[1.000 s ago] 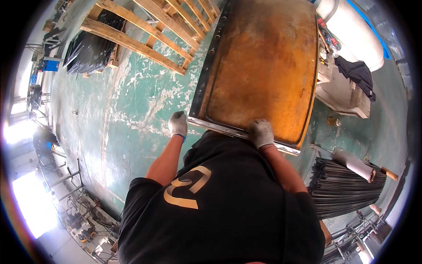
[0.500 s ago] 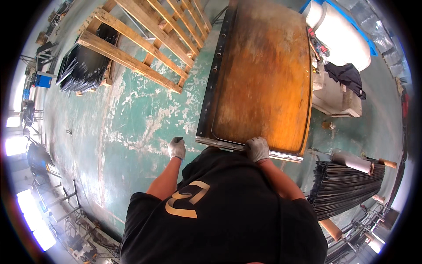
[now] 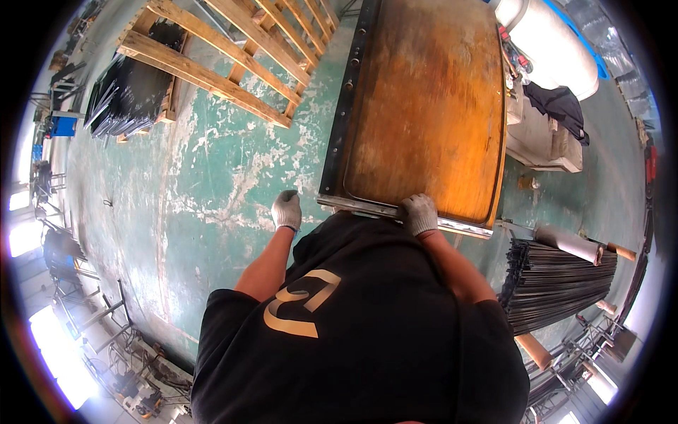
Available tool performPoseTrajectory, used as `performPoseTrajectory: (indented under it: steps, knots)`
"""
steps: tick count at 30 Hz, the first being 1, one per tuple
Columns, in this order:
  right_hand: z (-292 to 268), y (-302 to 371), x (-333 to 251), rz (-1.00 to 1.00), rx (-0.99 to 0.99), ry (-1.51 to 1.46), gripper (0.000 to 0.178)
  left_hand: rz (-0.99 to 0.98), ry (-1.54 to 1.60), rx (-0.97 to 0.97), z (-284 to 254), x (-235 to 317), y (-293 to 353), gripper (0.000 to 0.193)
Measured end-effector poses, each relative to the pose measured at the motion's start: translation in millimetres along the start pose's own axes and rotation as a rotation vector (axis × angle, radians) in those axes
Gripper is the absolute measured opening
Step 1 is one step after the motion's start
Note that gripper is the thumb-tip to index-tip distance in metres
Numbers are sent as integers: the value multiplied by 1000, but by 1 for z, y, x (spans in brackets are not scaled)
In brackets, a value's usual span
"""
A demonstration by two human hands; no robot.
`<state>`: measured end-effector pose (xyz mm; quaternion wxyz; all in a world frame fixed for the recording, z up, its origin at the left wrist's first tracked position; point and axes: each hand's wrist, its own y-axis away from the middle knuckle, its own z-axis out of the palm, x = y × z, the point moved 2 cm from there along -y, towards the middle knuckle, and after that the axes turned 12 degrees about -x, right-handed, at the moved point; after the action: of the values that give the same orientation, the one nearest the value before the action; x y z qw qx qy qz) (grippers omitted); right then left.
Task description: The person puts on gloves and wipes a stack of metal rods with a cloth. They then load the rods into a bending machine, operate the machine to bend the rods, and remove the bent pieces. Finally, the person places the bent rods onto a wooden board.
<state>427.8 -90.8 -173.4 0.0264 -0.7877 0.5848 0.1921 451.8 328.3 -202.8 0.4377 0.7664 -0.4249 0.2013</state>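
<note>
A long work table [image 3: 431, 120] with a worn orange-brown wooden top stretches away in front of me. A dark metal rail with holes [image 3: 344, 106] runs down its left side, and a pale metal strip [image 3: 462, 227] lines its near edge. My right hand [image 3: 421, 214], in a whitish knit glove, is closed over that near edge, fingers bent on the wood. To the left of the table my left hand [image 3: 286, 210], gloved the same way, hangs over the floor with fingers curled into a loose fist. Nothing shows sticking out of it.
Left of the table, a slatted wooden pallet [image 3: 212, 81] tilts beside a stack of black strips [image 3: 134, 88]. At the right are a large white roll [image 3: 547, 46], a dark cloth [image 3: 558, 109] and a bundle of long black bars [image 3: 558, 286]. The green floor [image 3: 226, 169] has peeling paint.
The table and floor sit higher in the picture now, while my body stays low in it. Both hands have shifted up slightly; the right remains at the table's near edge, the left stays curled.
</note>
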Motion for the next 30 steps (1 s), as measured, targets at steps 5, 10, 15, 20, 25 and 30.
performPoseTrajectory:
  steps: [5,10,15,20,25,30]
  knots:
    - [-11,4,-11,43,-53,33,16,298,-49,-57,-2,63,35,22]
    - [-30,18,-2,80,38,-54,11,834,-207,-282,53,123,53,17]
    - [-19,87,121,601,319,-46,27,1059,-440,-552,110,152,64,20]
    - [-67,129,178,1263,237,-50,43,992,-757,-602,123,148,56,18]
    - [-80,129,182,1364,34,-190,43,870,-878,-646,132,137,55,20]
    - [-73,128,195,1367,41,-186,40,842,-893,-635,135,138,57,20]
